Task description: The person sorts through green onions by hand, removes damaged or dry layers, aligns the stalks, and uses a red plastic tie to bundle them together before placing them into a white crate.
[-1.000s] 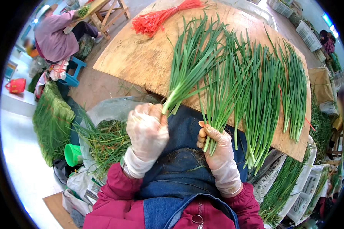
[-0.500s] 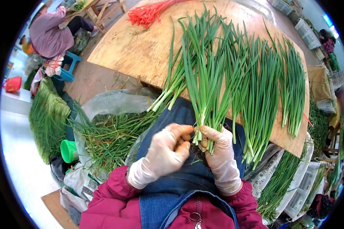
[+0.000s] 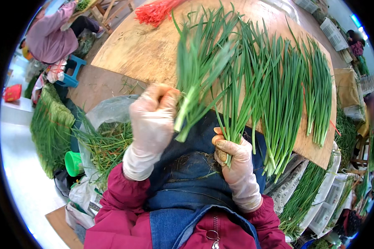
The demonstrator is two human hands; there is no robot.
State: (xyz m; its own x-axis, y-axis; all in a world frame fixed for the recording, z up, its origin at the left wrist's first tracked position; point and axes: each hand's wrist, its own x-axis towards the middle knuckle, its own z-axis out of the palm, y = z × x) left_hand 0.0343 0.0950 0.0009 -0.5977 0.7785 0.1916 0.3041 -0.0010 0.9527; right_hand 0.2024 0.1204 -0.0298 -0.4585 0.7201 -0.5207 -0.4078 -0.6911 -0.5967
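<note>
My left hand (image 3: 151, 118), in a whitish glove, is closed at the near left edge of the table. Its pinched fingers hold a few garlic chives (image 3: 190, 97), slightly blurred, pale stem ends hanging over my lap. My right hand (image 3: 235, 153), gloved too, grips the lower stems of another bunch of garlic chives (image 3: 235, 112). The leaves of that bunch lie away from me on the wooden table (image 3: 133, 54). Close by on the right lie more garlic chives (image 3: 280, 103), their pale ends past the edge.
Red ties (image 3: 153, 14) lie at the table's far side. A tied bundle (image 3: 316, 91) rests at the right. Left of my lap, a clear plastic bag (image 3: 106, 112) holds loose leaves beside a green cup (image 3: 74, 163). A person (image 3: 52, 37) sits at the far left near a blue stool (image 3: 74, 70).
My left hand has moved from beside my right hand leftward and away from me, now with stalks at its fingertips. My right hand keeps its bunch, now thinner, in nearly the same place.
</note>
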